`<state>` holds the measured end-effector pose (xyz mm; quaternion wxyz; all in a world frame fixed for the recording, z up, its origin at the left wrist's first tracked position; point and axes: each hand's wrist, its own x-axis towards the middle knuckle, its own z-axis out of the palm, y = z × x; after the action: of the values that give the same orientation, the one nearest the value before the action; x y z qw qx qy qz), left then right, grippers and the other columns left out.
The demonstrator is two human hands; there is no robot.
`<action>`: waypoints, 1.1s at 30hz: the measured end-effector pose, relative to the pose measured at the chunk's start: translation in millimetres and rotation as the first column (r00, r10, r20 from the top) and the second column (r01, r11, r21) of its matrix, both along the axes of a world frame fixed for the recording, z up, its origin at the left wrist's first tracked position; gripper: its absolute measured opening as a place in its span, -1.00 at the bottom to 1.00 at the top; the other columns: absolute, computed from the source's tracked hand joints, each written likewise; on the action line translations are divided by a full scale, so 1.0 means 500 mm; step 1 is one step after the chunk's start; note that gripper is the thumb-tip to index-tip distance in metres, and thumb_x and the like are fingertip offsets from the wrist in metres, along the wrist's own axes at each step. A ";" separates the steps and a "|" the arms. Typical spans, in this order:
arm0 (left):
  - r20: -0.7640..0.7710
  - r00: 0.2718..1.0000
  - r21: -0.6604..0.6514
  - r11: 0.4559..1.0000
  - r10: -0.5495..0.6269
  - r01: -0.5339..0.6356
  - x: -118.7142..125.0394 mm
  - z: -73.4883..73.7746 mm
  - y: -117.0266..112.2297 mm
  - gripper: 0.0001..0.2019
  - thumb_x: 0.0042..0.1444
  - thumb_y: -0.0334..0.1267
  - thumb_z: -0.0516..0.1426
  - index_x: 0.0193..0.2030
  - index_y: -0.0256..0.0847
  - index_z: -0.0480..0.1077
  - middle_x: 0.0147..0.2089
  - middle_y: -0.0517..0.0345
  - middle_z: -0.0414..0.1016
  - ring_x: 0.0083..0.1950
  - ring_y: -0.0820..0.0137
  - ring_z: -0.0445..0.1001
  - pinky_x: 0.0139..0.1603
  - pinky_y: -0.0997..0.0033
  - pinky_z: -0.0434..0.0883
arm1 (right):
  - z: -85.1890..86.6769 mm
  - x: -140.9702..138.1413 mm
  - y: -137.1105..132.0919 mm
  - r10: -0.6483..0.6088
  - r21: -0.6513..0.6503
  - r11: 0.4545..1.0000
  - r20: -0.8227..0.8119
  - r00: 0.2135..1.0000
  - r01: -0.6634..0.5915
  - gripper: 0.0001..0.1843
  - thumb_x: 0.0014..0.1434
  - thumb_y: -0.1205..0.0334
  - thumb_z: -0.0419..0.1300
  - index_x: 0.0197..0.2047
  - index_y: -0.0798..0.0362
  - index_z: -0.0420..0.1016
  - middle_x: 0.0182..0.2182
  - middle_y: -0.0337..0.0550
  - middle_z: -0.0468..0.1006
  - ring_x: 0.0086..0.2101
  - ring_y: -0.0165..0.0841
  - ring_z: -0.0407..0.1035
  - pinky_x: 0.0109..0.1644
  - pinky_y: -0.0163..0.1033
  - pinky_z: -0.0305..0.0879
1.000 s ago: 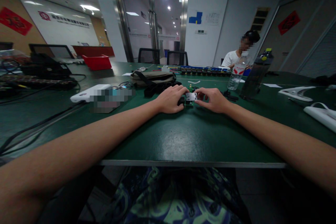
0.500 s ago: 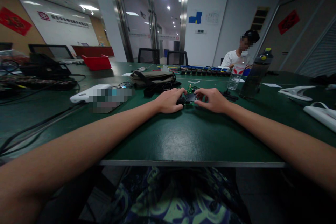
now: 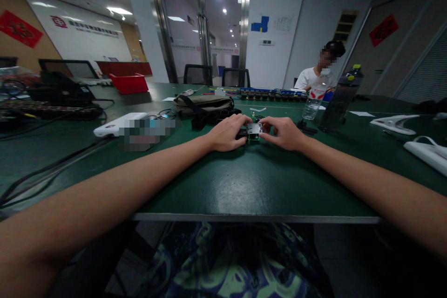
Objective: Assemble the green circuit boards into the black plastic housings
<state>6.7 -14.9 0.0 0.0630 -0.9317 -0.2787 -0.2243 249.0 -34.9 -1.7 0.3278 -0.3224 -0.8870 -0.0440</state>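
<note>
A small flat rectangular piece with a silver-white face (image 3: 254, 129) is held just over a green circuit board (image 3: 253, 139), midway along the near edge of the dark green desk (image 3: 226, 181) and set back from it. Its right end is pinched in the grip of the right hand (image 3: 283, 133), between thumb and bent fingers. Its left end is met by the fingertips of the left hand (image 3: 226, 133), which is laid palm down; a dark part is partly hidden under that hand, and whether its grip is pressed together cannot be told. Behind the left hand, a black strap (image 3: 200, 121) and a grey-beige fabric pouch (image 3: 213, 104) are laid out toward the far edge. Toward the desk's left edge, a white rounded box (image 3: 110, 126) is placed, and a red plastic bin (image 3: 128, 83) is set farther back. Past the right hand, a clear plastic bottle with a red-marked label (image 3: 314, 100) is stood upright beside a tall dark translucent bottle with a yellow-green cap (image 3: 341, 100). Behind both bottles, a person in a white shirt (image 3: 309, 78) is seen at the desk's far side.
</note>
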 end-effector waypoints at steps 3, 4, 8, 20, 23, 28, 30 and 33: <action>-0.017 1.000 0.057 0.998 0.000 0.001 0.003 0.003 -0.003 -0.61 0.18 -0.11 0.06 0.10 -0.23 0.26 0.05 -0.09 0.40 0.08 0.12 0.36 0.15 0.07 0.32 | 0.001 0.000 0.000 0.006 0.009 1.000 -0.014 1.000 -0.006 -0.70 0.19 0.11 0.23 -0.06 0.09 0.50 -0.36 -0.16 0.61 -0.45 -0.36 0.44 -0.29 -0.26 0.32; -0.022 1.000 0.074 0.997 0.002 0.000 0.004 0.003 -0.004 -0.63 0.21 -0.10 0.05 0.10 -0.22 0.27 0.05 -0.09 0.41 0.07 0.13 0.36 0.14 0.09 0.32 | 0.001 0.000 0.000 0.005 0.010 1.000 -0.015 1.000 -0.004 -0.70 0.20 0.11 0.23 -0.06 0.09 0.50 -0.36 -0.16 0.61 -0.45 -0.36 0.43 -0.29 -0.26 0.32; -0.032 0.999 0.110 0.994 0.018 -0.014 0.006 0.005 -0.005 -0.66 0.28 -0.07 -0.01 0.06 -0.22 0.30 0.00 -0.07 0.42 0.02 0.15 0.37 0.06 0.14 0.32 | 0.002 0.000 -0.001 -0.003 0.007 1.000 -0.011 1.000 0.003 -0.70 0.21 0.10 0.22 -0.04 0.08 0.50 -0.37 -0.16 0.61 -0.45 -0.36 0.44 -0.30 -0.27 0.31; -0.031 0.999 0.134 0.991 0.032 -0.027 0.006 0.006 -0.005 -0.66 0.31 -0.02 -0.04 0.01 -0.23 0.31 -0.04 -0.07 0.42 -0.02 0.16 0.36 0.01 0.16 0.32 | 0.002 -0.002 -0.004 -0.008 0.023 1.000 -0.030 1.000 0.008 -0.69 0.20 0.12 0.22 -0.03 0.09 0.48 -0.38 -0.17 0.61 -0.47 -0.37 0.43 -0.30 -0.27 0.31; -0.034 0.999 0.131 0.991 0.028 -0.024 0.006 0.008 -0.006 -0.67 0.31 -0.04 -0.05 0.01 -0.23 0.30 -0.05 -0.08 0.42 -0.03 0.16 0.36 0.00 0.16 0.32 | 0.001 -0.001 -0.002 0.002 0.023 1.000 -0.033 0.999 -0.001 -0.67 0.20 0.12 0.22 -0.01 0.09 0.47 -0.39 -0.18 0.61 -0.47 -0.37 0.43 -0.30 -0.27 0.32; -0.039 0.999 0.136 0.990 0.029 -0.023 0.006 0.009 -0.007 -0.66 0.32 -0.03 -0.06 0.00 -0.25 0.30 -0.05 -0.09 0.42 -0.04 0.16 0.36 0.00 0.16 0.32 | -0.001 0.000 0.000 0.009 0.014 1.000 -0.037 0.999 -0.008 -0.65 0.18 0.13 0.24 0.01 0.08 0.43 -0.38 -0.20 0.60 -0.48 -0.38 0.43 -0.29 -0.27 0.34; -0.041 0.999 0.141 0.990 0.032 -0.026 0.006 0.009 -0.007 -0.66 0.32 -0.03 -0.06 0.00 -0.25 0.30 -0.05 -0.09 0.42 -0.04 0.16 0.36 0.00 0.16 0.32 | -0.001 0.000 0.000 0.005 0.011 1.000 -0.039 0.999 -0.004 -0.65 0.18 0.13 0.24 0.02 0.06 0.43 -0.39 -0.21 0.60 -0.48 -0.39 0.42 -0.28 -0.27 0.35; -0.045 0.999 0.149 0.989 0.029 -0.022 0.006 0.009 -0.006 -0.65 0.32 -0.03 -0.06 0.00 -0.26 0.30 -0.05 -0.09 0.43 -0.05 0.16 0.36 -0.01 0.17 0.33 | 0.000 0.000 -0.001 -0.001 0.017 1.000 -0.039 0.999 0.002 -0.66 0.19 0.13 0.23 0.01 0.05 0.43 -0.40 -0.23 0.59 -0.48 -0.39 0.42 -0.28 -0.27 0.36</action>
<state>9.6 -18.1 4.4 0.1415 -0.9258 -0.2718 -0.2215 249.0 -35.4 -1.8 0.3478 -0.3210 -0.8797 -0.0454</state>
